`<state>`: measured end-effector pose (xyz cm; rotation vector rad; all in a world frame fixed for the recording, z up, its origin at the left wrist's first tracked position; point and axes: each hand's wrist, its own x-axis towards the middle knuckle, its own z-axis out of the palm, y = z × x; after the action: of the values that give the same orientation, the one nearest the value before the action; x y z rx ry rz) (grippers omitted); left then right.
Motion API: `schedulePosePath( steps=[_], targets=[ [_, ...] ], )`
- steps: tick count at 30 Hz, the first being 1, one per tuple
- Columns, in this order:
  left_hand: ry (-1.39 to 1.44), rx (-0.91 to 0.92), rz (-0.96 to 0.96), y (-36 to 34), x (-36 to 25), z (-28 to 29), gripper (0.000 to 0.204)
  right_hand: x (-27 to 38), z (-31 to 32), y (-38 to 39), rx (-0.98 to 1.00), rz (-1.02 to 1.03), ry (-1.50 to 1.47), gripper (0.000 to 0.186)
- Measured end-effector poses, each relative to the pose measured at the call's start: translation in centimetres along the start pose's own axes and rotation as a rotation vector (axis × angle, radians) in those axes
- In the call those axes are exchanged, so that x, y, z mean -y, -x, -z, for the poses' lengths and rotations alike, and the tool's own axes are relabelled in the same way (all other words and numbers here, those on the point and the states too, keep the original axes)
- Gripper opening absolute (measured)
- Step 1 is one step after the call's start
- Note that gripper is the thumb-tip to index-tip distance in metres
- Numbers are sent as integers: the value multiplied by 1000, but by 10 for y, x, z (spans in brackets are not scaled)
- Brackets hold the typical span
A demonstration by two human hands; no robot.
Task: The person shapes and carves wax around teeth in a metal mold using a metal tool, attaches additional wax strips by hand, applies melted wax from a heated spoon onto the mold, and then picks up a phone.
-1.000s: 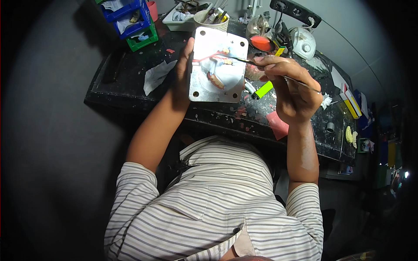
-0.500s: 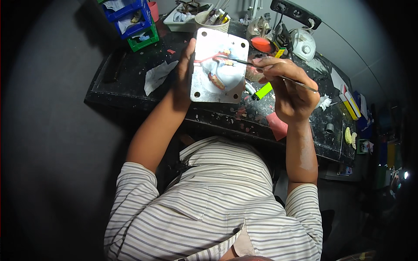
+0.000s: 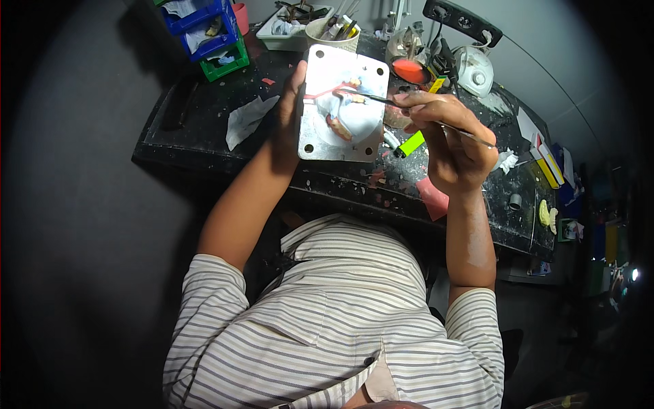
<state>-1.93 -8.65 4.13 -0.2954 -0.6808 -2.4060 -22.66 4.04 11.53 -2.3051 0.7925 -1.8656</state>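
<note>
My left hand (image 3: 291, 95) grips a square metal plate (image 3: 315, 144) by its left edge and tilts its face up toward me; most of the fingers are hidden behind it. The plate has round holes near its corners and carries a white plaster dental cast (image 3: 361, 123) with strips of pink wax and tooth-coloured pieces. Pinched in my right hand (image 3: 460, 136) is a thin metal wax carver (image 3: 378, 99), its handle sticking out past the knuckles. The carver's tip lies over the pink wax near the middle of the cast; whether it touches is too bright and small to tell.
On the black worktop (image 3: 327, 178) lie wax scraps, a pink wax sheet (image 3: 432, 198), crumpled white paper (image 3: 246, 121) and a bright green lighter (image 3: 411, 144). Behind stand a tool cup (image 3: 330, 42), blue and green bins (image 3: 225, 61) and a white respirator mask (image 3: 475, 70).
My right hand and the wax carver have shifted very slightly left across the cast. My left hand and the plate stay almost still.
</note>
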Motion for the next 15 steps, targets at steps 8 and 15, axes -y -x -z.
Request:
schedulePosePath(
  steps=[8,15],
  targets=[
    [-385,-220,-69,0,1,0,103,-10,6,7,-321,-347,-316,19],
    [-284,-18,77,-7,0,-3,119,-21,-1,19,-396,-696,-570,25]
  ],
)
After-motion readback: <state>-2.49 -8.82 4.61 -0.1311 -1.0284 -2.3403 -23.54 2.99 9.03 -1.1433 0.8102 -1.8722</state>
